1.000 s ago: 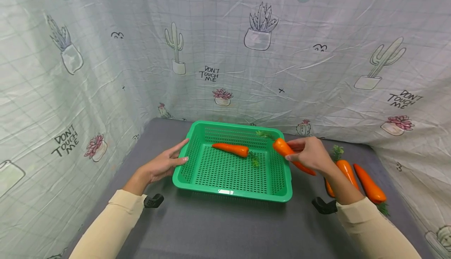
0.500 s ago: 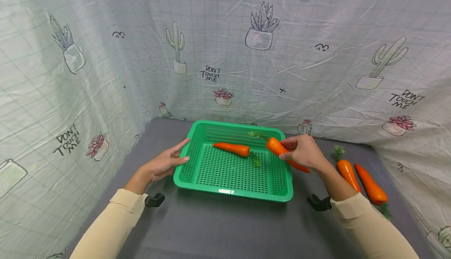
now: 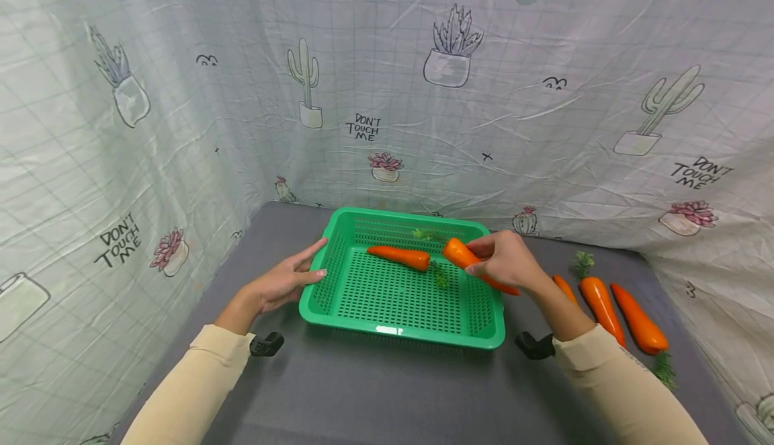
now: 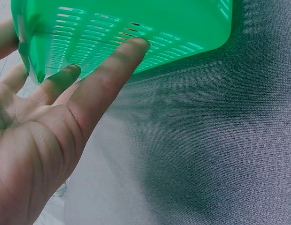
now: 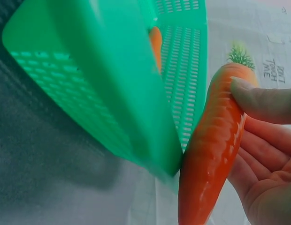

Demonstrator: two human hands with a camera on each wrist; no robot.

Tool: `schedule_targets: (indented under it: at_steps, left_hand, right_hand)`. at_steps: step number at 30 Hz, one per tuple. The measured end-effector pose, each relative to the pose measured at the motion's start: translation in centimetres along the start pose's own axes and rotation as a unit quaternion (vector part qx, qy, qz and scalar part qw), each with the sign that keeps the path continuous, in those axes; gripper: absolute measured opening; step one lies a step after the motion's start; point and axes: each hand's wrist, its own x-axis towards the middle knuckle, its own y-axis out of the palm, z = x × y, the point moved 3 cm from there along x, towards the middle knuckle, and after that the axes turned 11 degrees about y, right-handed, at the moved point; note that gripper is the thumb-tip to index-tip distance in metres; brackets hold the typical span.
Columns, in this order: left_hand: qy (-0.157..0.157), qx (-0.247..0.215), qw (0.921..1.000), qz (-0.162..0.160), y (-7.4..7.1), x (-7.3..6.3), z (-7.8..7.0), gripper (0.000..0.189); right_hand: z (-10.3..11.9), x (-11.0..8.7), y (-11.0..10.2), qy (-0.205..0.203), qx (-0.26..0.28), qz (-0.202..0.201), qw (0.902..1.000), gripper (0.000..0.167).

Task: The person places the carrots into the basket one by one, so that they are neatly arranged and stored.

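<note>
Left hand point(image 3: 281, 285): fingers extended, touching the adjacent end of a green basket point(image 3: 447, 338). Right hand point(image 3: 510, 261): pinching one held carrot point(image 3: 459, 253) across the rim, leaves inward. Inside carrot point(image 3: 399, 257): between the hands. Loose carrots point(image 3: 639, 322): three, right of right hand. Step, apparently: loading; next calls for lowering inside, then letting go.

Pale cloth backdrop point(image 3: 369, 21), printed potted cacti point(image 3: 306, 85), "DON'T TOUCH ME" lettering point(image 3: 365, 127), grey tabletop point(image 3: 375, 394)

Sheet point(image 3: 387, 95): "DON'T TOUCH ME" point(image 3: 364, 127) printed three times in head view; same wording, sideways, in right wrist view.
</note>
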Motion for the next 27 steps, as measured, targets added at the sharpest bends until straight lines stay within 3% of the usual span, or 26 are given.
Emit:
schedule_targets:
  at_steps: [27]
  left_hand:
    - [0.008, 0.000, 1.0000, 0.005, -0.1, -0.1, -0.1, 0.086]
  right_hand:
    - [3.8, 2.5, 3.2, -0.022, 0.005, 0.049, 0.9985, 0.045]
